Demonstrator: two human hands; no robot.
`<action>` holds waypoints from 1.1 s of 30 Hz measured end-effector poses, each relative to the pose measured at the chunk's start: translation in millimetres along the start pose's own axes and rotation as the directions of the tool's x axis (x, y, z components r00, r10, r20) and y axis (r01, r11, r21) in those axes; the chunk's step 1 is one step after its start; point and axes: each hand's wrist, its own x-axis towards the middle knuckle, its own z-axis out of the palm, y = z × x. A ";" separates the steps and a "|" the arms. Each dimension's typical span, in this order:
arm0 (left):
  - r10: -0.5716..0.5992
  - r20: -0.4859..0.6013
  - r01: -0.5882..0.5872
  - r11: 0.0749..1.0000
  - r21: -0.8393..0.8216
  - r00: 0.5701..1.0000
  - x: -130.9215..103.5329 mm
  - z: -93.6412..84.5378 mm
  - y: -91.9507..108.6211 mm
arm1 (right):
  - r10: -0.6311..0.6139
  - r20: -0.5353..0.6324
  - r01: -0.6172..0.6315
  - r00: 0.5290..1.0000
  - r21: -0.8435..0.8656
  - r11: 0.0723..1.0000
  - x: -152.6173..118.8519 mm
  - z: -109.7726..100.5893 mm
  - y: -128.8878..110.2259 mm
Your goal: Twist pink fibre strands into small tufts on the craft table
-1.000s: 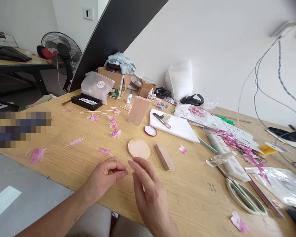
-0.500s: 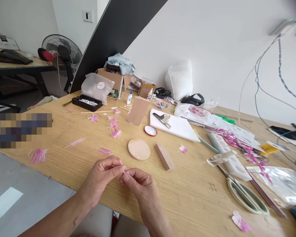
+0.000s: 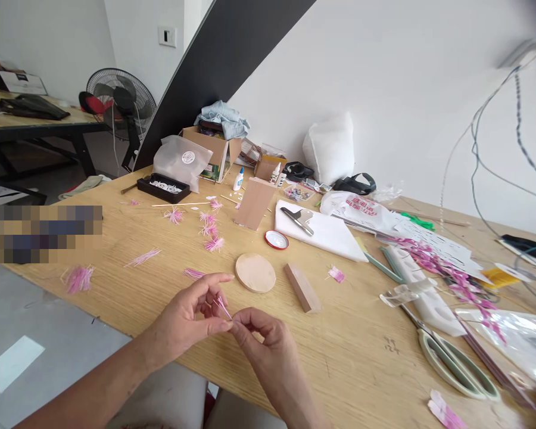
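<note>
Head view shows me a pale wooden desk (image 3: 361,351), its back edge along a white wall (image 3: 393,89). Just inside the near edge, the right hand (image 3: 268,345) has thumb and forefinger clamped on the base of some pink strands (image 3: 223,308), held above the top. I see the left hand (image 3: 187,316) with forefinger and thumb spread apart around them, the thumb tip beside the right fingertips; whether its curled fingers press the strands, I cannot tell.

Beyond the hands lie a disc (image 3: 255,273) and a block (image 3: 302,289), just apart. Farther in, a board (image 3: 255,204) stands leaning beside a red-rimmed lid (image 3: 276,239). Pink tassels (image 3: 213,243) trail toward the back left, and a bigger bunch (image 3: 79,279) sits near the left end of the near edge. A pixelated patch (image 3: 49,232) covers the left corner.

Toward the back edge I make out a black tray (image 3: 162,193), a glue bottle (image 3: 238,180), a carton (image 3: 205,143) and a white sack (image 3: 330,149). Scissors (image 3: 456,362) lie toward the right end, their handles facing the near edge.

Past the left edge, I have a fan (image 3: 122,98) beside a second table (image 3: 78,125); a dark panel (image 3: 214,59) slants up behind the carton.
</note>
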 end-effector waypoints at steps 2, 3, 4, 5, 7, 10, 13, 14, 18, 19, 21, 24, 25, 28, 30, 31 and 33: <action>0.021 0.057 -0.029 0.989 0.142 0.998 0.4 -2.7 4.7 | -0.080 -0.013 0.078 0.997 -0.128 0.989 -1.6 -3.1 -1.4; 0.024 0.071 -0.038 0.978 0.204 0.997 0.8 -3.1 7.3 | -0.124 -0.016 0.119 0.992 -0.189 0.975 -2.2 -4.3 -1.9; 0.027 0.078 -0.046 0.966 0.254 0.997 1.3 -2.8 9.6 | -0.166 -0.014 0.158 0.986 -0.243 0.957 -2.8 -5.1 -2.3; 0.033 0.080 -0.055 0.955 0.292 0.996 1.9 -1.9 11.2 | -0.201 -0.010 0.190 0.979 -0.290 0.938 -3.2 -5.6 -2.8; 0.048 0.080 -0.072 0.941 0.331 0.996 2.7 0.6 12.2 | -0.251 -0.004 0.234 0.968 -0.349 0.907 -4.0 -5.9 -3.8; 0.057 0.060 -0.073 0.949 0.307 0.997 2.6 3.8 9.3 | -0.237 -0.003 0.225 0.972 -0.298 0.928 -5.0 -5.4 -2.9; 0.018 -0.015 -0.015 0.983 0.185 1.000 1.7 4.9 5.5 | -0.140 -0.046 0.138 0.989 -0.060 0.989 -7.0 -4.6 3.8; 0.002 -0.041 0.004 0.991 0.134 0.999 1.5 5.0 4.4 | -0.107 -0.069 0.110 0.992 0.036 0.993 -8.2 -4.0 7.3; -0.024 -0.125 0.020 0.999 -0.032 0.992 1.3 6.7 -0.4 | -0.077 -0.180 0.118 0.981 0.234 0.965 -17.2 1.4 22.3; -0.024 -0.146 0.015 0.998 -0.064 0.989 1.4 7.5 -1.7 | -0.099 -0.204 0.145 0.974 0.224 0.964 -20.1 3.7 25.5; -0.029 -0.190 0.005 0.992 -0.124 0.981 1.5 9.7 -4.2 | -0.173 -0.227 0.213 0.958 0.161 0.964 -25.8 9.7 31.0; -0.045 -0.241 -0.004 0.980 -0.198 0.970 1.2 13.8 -6.2 | -0.288 -0.238 0.301 0.928 0.020 0.953 -31.0 21.6 37.2; -0.050 -0.250 -0.005 0.976 -0.216 0.967 0.9 15.2 -6.4 | -0.314 -0.249 0.317 0.916 -0.031 0.948 -31.6 26.0 38.7; -0.059 -0.254 -0.007 0.968 -0.253 0.966 -0.4 19.1 -6.6 | -0.359 -0.258 0.332 0.897 -0.143 0.932 -31.1 37.6 41.3; -0.066 -0.234 0.001 0.963 -0.268 0.970 -1.2 20.9 -6.7 | -0.369 -0.229 0.334 0.901 -0.179 0.925 -30.0 42.1 41.7; -0.070 -0.225 0.006 0.962 -0.274 0.972 -1.5 21.5 -6.8 | -0.363 -0.218 0.327 0.906 -0.185 0.927 -29.5 43.2 41.6; -0.076 -0.226 0.011 0.961 -0.277 0.971 -1.5 22.2 -6.9 | -0.345 -0.227 0.308 0.911 -0.182 0.934 -29.1 43.8 40.9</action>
